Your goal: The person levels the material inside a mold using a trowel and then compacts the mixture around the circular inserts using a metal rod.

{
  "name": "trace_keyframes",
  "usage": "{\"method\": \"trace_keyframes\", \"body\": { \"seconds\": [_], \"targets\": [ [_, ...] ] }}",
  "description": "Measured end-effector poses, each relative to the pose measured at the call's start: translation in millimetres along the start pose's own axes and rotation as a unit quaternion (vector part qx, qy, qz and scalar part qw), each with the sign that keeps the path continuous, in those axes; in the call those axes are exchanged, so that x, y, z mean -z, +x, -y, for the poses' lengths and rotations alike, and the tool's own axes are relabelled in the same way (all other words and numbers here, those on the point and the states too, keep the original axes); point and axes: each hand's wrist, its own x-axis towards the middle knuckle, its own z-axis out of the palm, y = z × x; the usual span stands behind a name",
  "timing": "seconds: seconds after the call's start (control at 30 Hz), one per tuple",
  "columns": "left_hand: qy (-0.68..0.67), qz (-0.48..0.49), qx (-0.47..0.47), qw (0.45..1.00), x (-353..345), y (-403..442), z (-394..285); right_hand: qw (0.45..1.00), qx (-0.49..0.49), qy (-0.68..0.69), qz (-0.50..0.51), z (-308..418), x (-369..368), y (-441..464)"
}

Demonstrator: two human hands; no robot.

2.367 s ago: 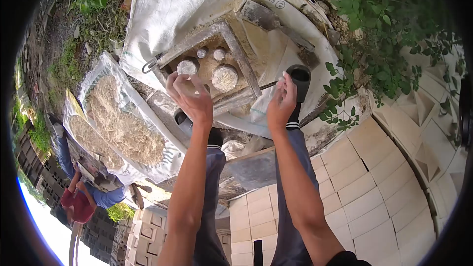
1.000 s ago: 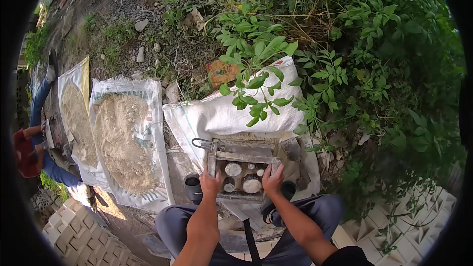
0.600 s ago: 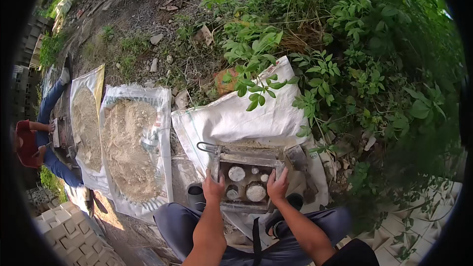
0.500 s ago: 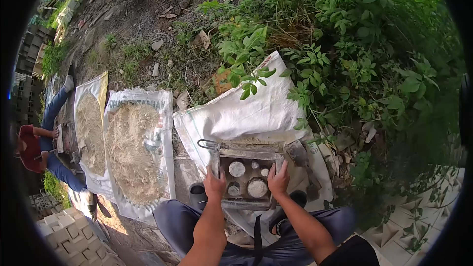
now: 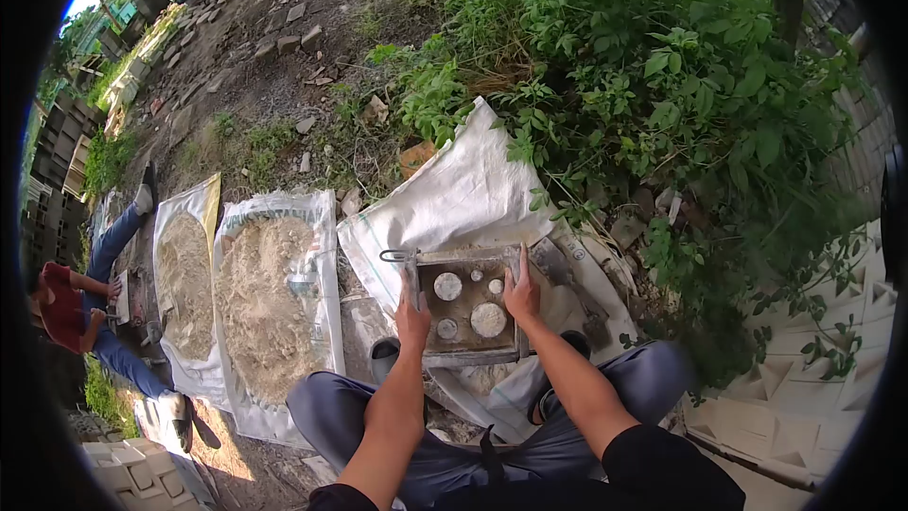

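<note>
A rectangular frame lies on a white sack, with several pale round pieces inside it, the largest at the lower right. My left hand is against the frame's left side, fingers pointing forward along it. On the right side, my right hand rests in the same way, its fingers extended along the edge. A metal loop sticks out at the frame's upper left corner, just beyond my left fingertips. Both hands look laid flat along the sides.
Left of the frame lie two sacks with pale powder. A co-worker in a red shirt sits at the far left. Green plants grow ahead and right. Pale patterned tiles lie at the lower right. My bent legs flank the frame.
My hands came from raised above the frame down to its two sides. Since then the fingers have straightened along the sides, and the view has tilted and shifted.
</note>
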Motion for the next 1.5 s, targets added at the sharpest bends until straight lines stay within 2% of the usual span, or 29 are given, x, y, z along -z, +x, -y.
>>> {"method": "trace_keyframes", "body": {
  "seconds": [0.1,0.23,0.3,0.37,0.43,0.5,0.57,0.63,0.7,0.73,0.77,0.83,0.87,0.9,0.93,0.97,1.0,1.03,1.1,1.17,1.2,1.27,1.3,1.37,1.4,1.47,1.5],
  "targets": [
    [-0.024,-0.031,-0.059,0.997,-1,-1,4,1.000,0.013,-0.006,-0.006,-2,-2,1],
    [-0.025,-0.020,-0.076,0.997,1,-3,7,0.996,0.062,0.010,-0.056,-8,-6,0],
    [-0.014,-0.011,-0.050,0.999,-2,-1,10,1.000,0.020,0.002,-0.016,-7,-5,1],
    [-0.025,-0.002,-0.032,0.999,2,-5,1,0.999,0.012,-0.012,-0.036,-8,-10,1],
    [-0.033,-0.020,-0.074,0.996,1,-6,2,0.999,-0.027,-0.039,0.026,-3,1,-1],
    [-0.001,-0.039,-0.059,0.997,-2,-8,-3,0.998,-0.015,0.015,0.051,-8,19,-4],
    [0.168,-0.169,-0.098,0.966,-17,-3,-2,0.997,-0.037,0.056,0.037,-36,31,-5],
    [0.162,-0.175,-0.081,0.968,-25,-2,-31,0.989,-0.115,0.002,0.096,-67,56,-13],
    [0.108,-0.099,-0.281,0.948,-32,-3,-65,0.982,-0.157,-0.063,0.081,-114,63,-32],
    [0.098,-0.043,-0.348,0.931,-37,-5,-88,0.979,-0.171,-0.086,0.071,-140,68,-42],
    [0.089,0.015,-0.411,0.907,-46,-13,-108,0.975,-0.185,-0.107,0.064,-165,72,-56],
    [0.068,0.107,-0.469,0.874,-79,-23,-130,0.968,-0.220,-0.119,-0.014,-202,71,-76],
    [0.058,0.149,-0.480,0.862,-93,-30,-143,0.969,-0.219,-0.113,-0.014,-195,78,-74],
    [0.048,0.192,-0.490,0.849,-105,-38,-153,0.960,-0.257,-0.110,0.015,-185,92,-74],
    [0.051,0.194,-0.493,0.847,-118,-41,-158,0.949,-0.295,-0.107,0.043,-176,103,-74],
    [0.069,0.240,-0.488,0.836,-136,-43,-159,0.948,-0.297,-0.105,0.041,-173,105,-71],
    [0.085,0.286,-0.481,0.825,-154,-45,-158,0.964,-0.246,-0.097,-0.029,-169,103,-67],
    [0.087,0.290,-0.481,0.823,-168,-47,-152,0.972,-0.196,-0.087,-0.098,-163,99,-65],
    [0.167,0.290,-0.447,0.830,-192,-51,-142,0.970,-0.215,-0.092,-0.067,-164,97,-43],
    [0.198,0.323,-0.407,0.831,-201,-55,-138,0.936,-0.333,-0.066,0.097,-173,84,-21],
    [0.232,0.331,-0.396,0.824,-202,-57,-134,0.936,-0.331,-0.064,0.101,-174,79,-23],
    [0.259,0.322,-0.401,0.818,-199,-60,-125,0.953,-0.218,-0.195,0.075,-176,71,-31],
    [0.261,0.317,-0.398,0.820,-195,-62,-121,0.955,-0.211,-0.193,0.076,-181,66,-32],
    [0.231,0.333,-0.382,0.830,-185,-65,-118,0.941,-0.137,-0.303,0.062,-199,54,-27],
    [0.221,0.314,-0.391,0.836,-180,-68,-117,0.943,-0.125,-0.302,0.060,-205,46,-26],
    [0.206,0.296,-0.401,0.842,-178,-75,-106,0.926,-0.065,-0.371,-0.016,-214,32,-27],
    [0.187,0.285,-0.417,0.843,-177,-69,-106,0.928,-0.049,-0.368,-0.022,-213,37,-20]
  ]
}}
